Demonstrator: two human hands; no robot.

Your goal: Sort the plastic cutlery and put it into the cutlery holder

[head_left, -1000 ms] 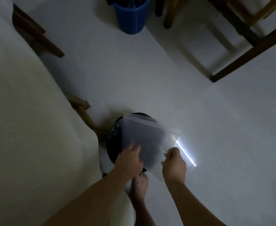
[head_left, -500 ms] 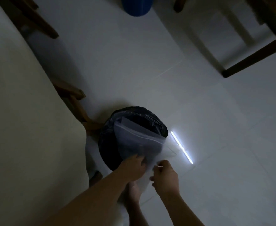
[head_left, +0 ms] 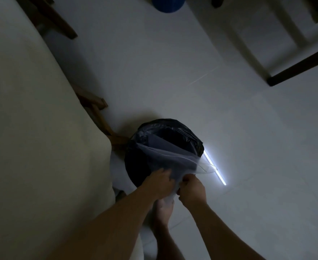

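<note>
A clear plastic bag (head_left: 171, 158) is held over a bin lined with a black bag (head_left: 190, 139) on the floor. My left hand (head_left: 159, 180) grips the clear bag's near left edge. My right hand (head_left: 192, 188) is closed on the same bag just to the right. The two hands are close together at the bag's lower end, and its open end hangs over the bin's mouth. No cutlery and no cutlery holder are in view. The scene is dim.
A pale cloth-covered table (head_left: 32, 137) fills the left side, with wooden legs (head_left: 98, 113) beside the bin. A blue bucket (head_left: 167, 4) stands at the top. Dark wooden chair legs (head_left: 300, 66) cross the upper right. My bare foot (head_left: 162, 211) is below the hands.
The view has dropped, so the bin shows more fully. The clear bag has sunk lower over the bin's mouth and my two hands have drawn closer together on it.
</note>
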